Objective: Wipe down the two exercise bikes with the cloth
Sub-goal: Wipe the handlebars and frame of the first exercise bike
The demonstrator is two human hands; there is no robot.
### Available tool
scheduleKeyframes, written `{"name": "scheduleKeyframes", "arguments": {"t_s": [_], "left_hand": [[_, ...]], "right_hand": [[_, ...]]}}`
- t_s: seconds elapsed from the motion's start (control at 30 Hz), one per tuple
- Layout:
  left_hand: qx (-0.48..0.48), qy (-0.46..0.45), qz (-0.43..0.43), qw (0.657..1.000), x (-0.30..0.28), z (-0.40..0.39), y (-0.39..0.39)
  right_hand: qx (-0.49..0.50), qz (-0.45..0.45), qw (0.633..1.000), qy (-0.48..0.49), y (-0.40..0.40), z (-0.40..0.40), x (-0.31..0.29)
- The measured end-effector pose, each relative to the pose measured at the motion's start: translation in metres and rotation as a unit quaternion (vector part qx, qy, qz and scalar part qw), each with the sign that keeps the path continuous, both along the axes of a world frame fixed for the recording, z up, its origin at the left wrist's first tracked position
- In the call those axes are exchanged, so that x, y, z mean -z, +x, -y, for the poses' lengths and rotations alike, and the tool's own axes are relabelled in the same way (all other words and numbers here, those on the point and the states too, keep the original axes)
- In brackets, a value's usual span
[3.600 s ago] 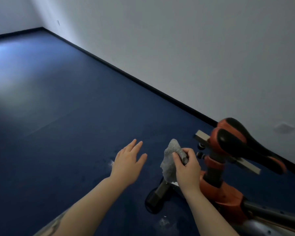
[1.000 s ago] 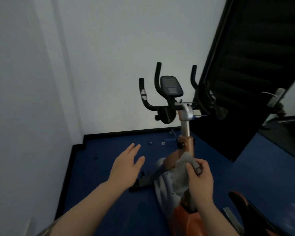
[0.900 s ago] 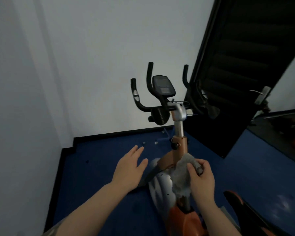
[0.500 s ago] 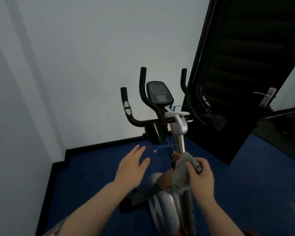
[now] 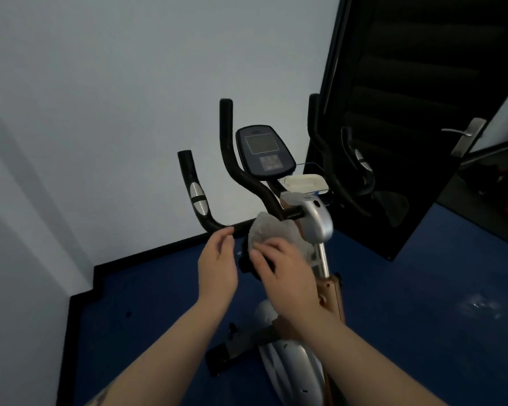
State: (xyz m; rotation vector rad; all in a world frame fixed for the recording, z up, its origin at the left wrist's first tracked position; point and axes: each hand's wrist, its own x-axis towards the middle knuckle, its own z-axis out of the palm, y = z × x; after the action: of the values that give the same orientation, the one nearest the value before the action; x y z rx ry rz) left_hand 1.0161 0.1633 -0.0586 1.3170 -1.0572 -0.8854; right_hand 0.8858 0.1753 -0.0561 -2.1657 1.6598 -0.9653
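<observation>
My right hand (image 5: 285, 271) gripped cloth (image 5: 272, 231) against bike (image 5: 314, 218) handlebar joint; left hand (image 5: 217, 265) hovered, fingers relaxed, empty. Risk: cloth could snag console (image 5: 264, 152) buttons, or loose grip drop it.

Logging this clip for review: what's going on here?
A person stands at an exercise bike beside a dark door. The right hand presses a grey cloth against the handlebar near the stem. The left hand hovers beside it, fingers loosely curled, holding nothing. The console sits above the cloth.
</observation>
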Motion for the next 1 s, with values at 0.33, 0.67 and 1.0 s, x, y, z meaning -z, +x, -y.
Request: {"name": "scheduleKeyframes", "arguments": {"t_s": [0.33, 0.67, 1.0], "left_hand": [[0.214, -0.021, -0.097, 0.972, 0.03, 0.026, -0.011], [0.262, -0.017, -0.142, 0.954, 0.039, 0.033, -0.008], [0.223, 0.012, -0.136, 0.965, 0.038, 0.035, -0.008]], "right_hand": [[0.099, -0.145, 0.981, -0.08, 0.018, 0.022, 0.021], [0.073, -0.004, 0.997, -0.037, -0.011, 0.042, 0.009], [0.076, -0.029, 0.995, -0.052, -0.006, 0.06, -0.002]]}}
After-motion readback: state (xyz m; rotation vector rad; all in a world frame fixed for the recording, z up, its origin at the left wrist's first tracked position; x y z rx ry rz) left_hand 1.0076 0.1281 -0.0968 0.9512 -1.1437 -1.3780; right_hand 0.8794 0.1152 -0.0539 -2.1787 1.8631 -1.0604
